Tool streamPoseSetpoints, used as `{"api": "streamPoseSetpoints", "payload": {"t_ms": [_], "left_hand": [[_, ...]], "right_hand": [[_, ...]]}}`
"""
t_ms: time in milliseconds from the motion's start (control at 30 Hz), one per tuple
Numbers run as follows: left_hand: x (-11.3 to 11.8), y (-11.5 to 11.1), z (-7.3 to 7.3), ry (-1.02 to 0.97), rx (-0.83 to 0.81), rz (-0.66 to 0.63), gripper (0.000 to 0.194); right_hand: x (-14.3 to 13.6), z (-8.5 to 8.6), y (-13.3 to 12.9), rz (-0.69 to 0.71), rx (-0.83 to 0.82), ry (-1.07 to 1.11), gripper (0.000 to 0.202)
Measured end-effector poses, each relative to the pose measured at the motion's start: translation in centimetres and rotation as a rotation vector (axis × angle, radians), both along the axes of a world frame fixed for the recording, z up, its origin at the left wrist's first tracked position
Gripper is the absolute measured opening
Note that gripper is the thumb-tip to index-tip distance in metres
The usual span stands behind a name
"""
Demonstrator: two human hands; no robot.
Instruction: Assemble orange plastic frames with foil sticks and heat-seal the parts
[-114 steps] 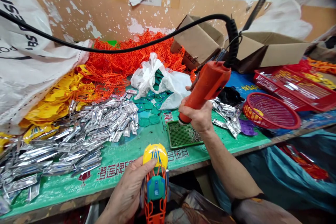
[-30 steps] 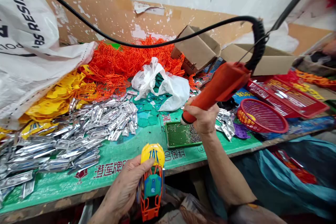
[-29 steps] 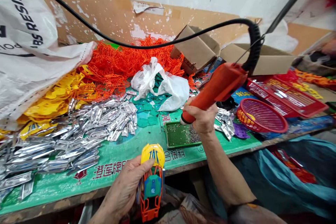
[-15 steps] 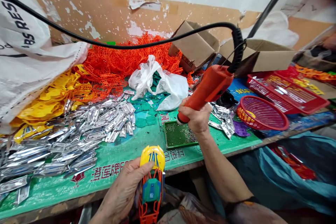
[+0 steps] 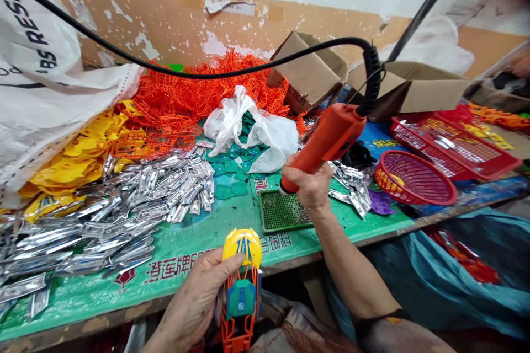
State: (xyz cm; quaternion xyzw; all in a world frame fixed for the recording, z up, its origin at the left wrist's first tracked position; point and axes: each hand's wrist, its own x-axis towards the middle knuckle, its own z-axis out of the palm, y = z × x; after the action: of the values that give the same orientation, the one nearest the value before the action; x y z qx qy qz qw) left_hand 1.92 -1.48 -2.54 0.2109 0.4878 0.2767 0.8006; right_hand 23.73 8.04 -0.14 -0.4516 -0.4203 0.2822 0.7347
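Gripping toy car [image 5: 241, 298] in left fingers [image 5: 232, 265], tool [image 5: 327, 142] in right fingers [image 5: 301, 178], bits [image 5: 297, 207] in tray [image 5: 275, 217]

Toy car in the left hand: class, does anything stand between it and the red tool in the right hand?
Nothing visible stands between the toy car and the red tool. Part of the green tray shows between them in the picture, but it appears to lie low on the table.

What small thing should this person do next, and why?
Probably lower the red tool onto the small metal pieces in the green tray: the right hand holds it tip-down, apparently over the tray's far side, while the left hand steadies the toy car nearby.
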Motion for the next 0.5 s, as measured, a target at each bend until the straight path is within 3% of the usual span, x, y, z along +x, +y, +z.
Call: {"api": "streamPoseSetpoints", "payload": {"t_ms": [333, 500], "left_hand": [[-0.59, -0.26, 0.29, -0.117, 0.074, -0.004, 0.027], [-0.28, 0.20, 0.36, -0.057, 0.047, 0.004, 0.034]], "right_hand": [[0.37, -0.35, 0.18, -0.023, 0.020, 0.016, 0.017], [0.92, 0.63, -0.06, 0.023, 0.048, 0.002, 0.013]]}}
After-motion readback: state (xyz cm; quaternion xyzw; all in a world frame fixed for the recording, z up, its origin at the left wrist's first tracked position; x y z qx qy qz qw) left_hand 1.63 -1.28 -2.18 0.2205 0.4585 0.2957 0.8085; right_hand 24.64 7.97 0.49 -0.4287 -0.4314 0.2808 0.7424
